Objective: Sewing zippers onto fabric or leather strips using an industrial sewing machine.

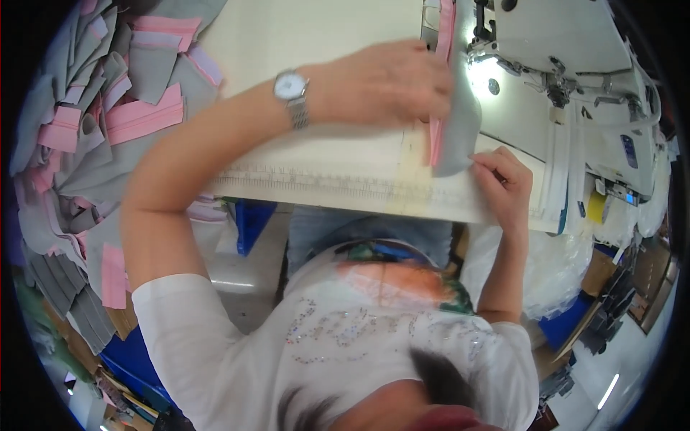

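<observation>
A grey fabric piece with a pink strip along its left side lies on the white sewing table, its length running away from me. My left hand, wearing a silver watch, reaches across from the left over the strip. Its fingers bend downward but are smeared by motion, so their grip is unclear. At the fabric's near right corner, my right hand is closed, with thumb and forefinger pinching the grey edge. The sewing machine stands just right of the fabric, its needle area brightly lit.
A large heap of grey pieces with pink and lilac strips fills the left side. A printed ruler scale runs along the table's front edge. Clear plastic wrapping and a small lit display are at the right.
</observation>
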{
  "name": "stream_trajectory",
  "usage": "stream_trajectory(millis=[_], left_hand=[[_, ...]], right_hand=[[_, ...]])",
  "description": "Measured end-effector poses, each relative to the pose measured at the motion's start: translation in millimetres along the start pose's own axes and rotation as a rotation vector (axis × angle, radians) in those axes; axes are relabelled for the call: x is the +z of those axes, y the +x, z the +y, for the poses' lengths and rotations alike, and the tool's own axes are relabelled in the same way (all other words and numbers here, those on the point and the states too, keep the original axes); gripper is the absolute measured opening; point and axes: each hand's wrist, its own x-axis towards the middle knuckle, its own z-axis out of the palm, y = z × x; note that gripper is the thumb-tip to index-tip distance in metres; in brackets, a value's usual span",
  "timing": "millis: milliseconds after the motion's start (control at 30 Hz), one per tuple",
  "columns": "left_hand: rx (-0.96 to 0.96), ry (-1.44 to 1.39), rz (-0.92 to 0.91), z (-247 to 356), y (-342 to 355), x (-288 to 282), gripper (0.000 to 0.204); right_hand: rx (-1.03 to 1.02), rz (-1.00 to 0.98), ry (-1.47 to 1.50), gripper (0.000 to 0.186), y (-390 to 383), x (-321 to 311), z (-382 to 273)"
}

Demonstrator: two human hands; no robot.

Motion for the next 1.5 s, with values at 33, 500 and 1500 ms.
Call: stream_trajectory(millis=[33, 500, 1500], left_hand=[[0.01, -0.006, -0.002, 10, -1, 3, 0.013], [-0.525, -0.824, 0.16, 23, 9, 8, 0.014], [-0.622, -1.064, 0.31, 23, 8, 23, 0.011]], right_hand=[[-0.001, -0.017, -0.019, 0.016, -2, -1, 0], [0.06, 0.104, 0.772, 0.026, -7, 2, 5], [0.138, 0.142, 0.707, 0.023, 39, 21, -32]])
